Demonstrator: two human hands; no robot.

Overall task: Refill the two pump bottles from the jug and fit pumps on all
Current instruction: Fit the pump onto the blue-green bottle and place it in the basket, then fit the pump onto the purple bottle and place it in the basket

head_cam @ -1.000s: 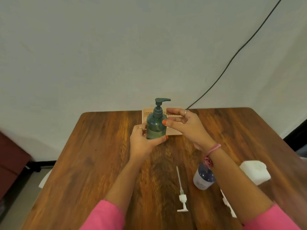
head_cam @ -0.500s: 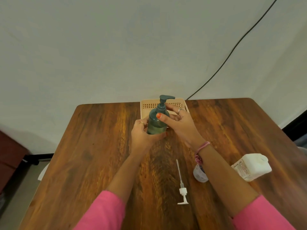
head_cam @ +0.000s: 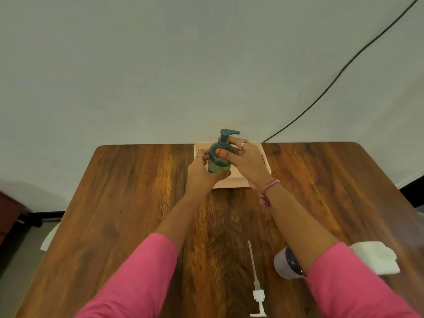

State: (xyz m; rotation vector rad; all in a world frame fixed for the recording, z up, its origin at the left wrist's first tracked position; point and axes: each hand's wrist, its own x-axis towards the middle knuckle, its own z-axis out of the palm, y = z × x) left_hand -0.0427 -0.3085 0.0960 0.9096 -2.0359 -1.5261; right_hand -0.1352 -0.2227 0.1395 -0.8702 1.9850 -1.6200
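A green pump bottle (head_cam: 218,160) with its dark pump fitted is held upright over the beige basket (head_cam: 265,161) at the table's far edge. My left hand (head_cam: 202,174) grips the bottle's lower body from the left. My right hand (head_cam: 246,160) holds its shoulder and neck from the right, thumb on the front. A white loose pump (head_cam: 255,284) with a long tube lies near the front edge. A second bottle (head_cam: 285,263), white with a dark top, shows partly behind my right forearm. The white jug (head_cam: 376,259) sits at the right, partly hidden by my sleeve.
The wooden table (head_cam: 114,203) stands against a pale wall. A black cable (head_cam: 339,74) runs down the wall to the table's back edge. A dark red piece of furniture (head_cam: 9,216) is on the floor at the left.
Both hands carried the green bottle away from me, from the table in front of the basket to above the basket. The camera tilted, so the near objects appear lower.
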